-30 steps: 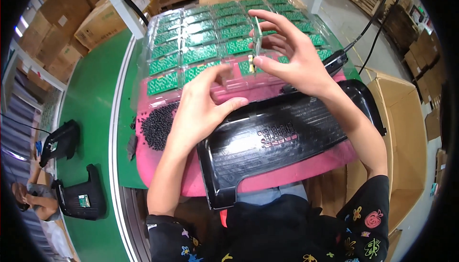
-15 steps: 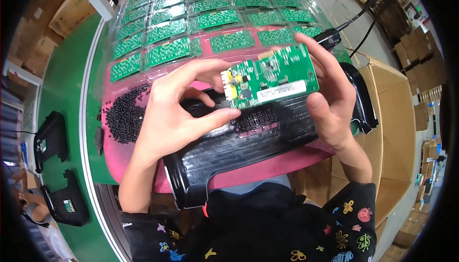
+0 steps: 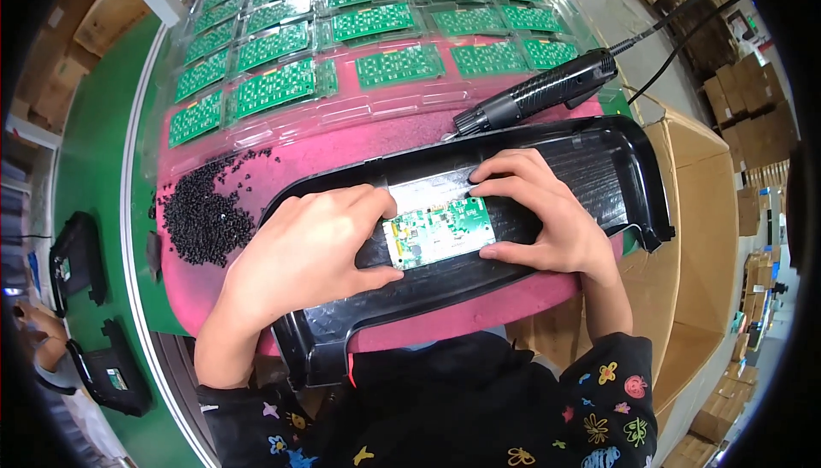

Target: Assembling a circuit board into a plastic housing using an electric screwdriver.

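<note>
A green circuit board [image 3: 440, 229] lies face up inside the middle of a long, curved black plastic housing [image 3: 611, 182]. Around its left end my left hand [image 3: 316, 241] is closed, thumb on the near edge and fingers at the far one. At the other end my right hand [image 3: 556, 224] grips it the same way, thumb along the near right corner. Beyond the housing rests a black electric screwdriver [image 3: 547, 92], its tip pointing left. To the left of the housing lies a heap of small black screws [image 3: 201, 220].
Clear plastic trays [image 3: 376, 111] holding rows of green boards cover the far part of the pink mat [image 3: 338, 147]. An open cardboard box [image 3: 684, 237] stands at right. On the green bench at left are black housings [image 3: 111, 374], beside another person's arm [image 3: 47, 340].
Both hands have lowered the circuit board from above the housing down into it. The view has shifted, and the screwdriver now shows fully.
</note>
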The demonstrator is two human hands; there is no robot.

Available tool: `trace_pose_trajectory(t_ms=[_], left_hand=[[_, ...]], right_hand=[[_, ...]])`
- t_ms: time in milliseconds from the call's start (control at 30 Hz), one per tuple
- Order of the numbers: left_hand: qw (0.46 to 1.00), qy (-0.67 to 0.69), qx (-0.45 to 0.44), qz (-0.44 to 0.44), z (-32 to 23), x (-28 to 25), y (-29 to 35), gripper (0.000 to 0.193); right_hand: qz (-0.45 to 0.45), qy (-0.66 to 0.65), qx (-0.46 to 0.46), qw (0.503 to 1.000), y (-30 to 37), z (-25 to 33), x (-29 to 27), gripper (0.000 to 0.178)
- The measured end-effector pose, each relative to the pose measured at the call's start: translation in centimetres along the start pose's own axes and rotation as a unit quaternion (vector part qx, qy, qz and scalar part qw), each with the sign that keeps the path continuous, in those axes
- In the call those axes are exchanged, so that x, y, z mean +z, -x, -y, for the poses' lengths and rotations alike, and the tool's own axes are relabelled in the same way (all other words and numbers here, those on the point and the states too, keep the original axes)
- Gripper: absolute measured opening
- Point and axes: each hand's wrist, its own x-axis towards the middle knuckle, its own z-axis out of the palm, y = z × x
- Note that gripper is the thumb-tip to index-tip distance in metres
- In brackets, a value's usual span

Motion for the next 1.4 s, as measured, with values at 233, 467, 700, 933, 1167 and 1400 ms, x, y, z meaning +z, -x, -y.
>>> trace_pose_trajectory(t_ms=[233,467,700,933,1167,1400], left_hand=[[1.000,-0.011,0.001,-0.008,-0.5,0.0,-0.1,0.047],[0.999,-0.002,0.012,-0.034,-0.1,0.4,0.0,0.049],[1.000,-0.002,0.002,-0.029,-0.3,0.1,0.0,0.050],[1.000,-0.001,-0.005,-0.029,0.2,0.4,0.8,0.049],[0.974,-0.030,-0.017,-0.224,3.1,-2.5,2.0,0.014],[0.922,-0.160,-0.308,-0.172,7.6,-3.4,5.1,0.026]], right_hand=[[0.001,0.015,0.001,1.000,0.1,-0.1,0.1,0.056],[-0.003,0.015,0.003,1.000,0.0,0.0,0.2,0.058],[-0.015,0.004,0.018,1.000,0.0,-0.1,0.4,0.062],[0.001,0.046,0.016,0.999,-0.4,0.6,0.4,0.061],[-0.199,0.075,0.026,0.977,0.6,0.6,-0.1,0.059],[-0.263,0.389,0.157,0.869,-1.0,0.0,-5.0,0.056]])
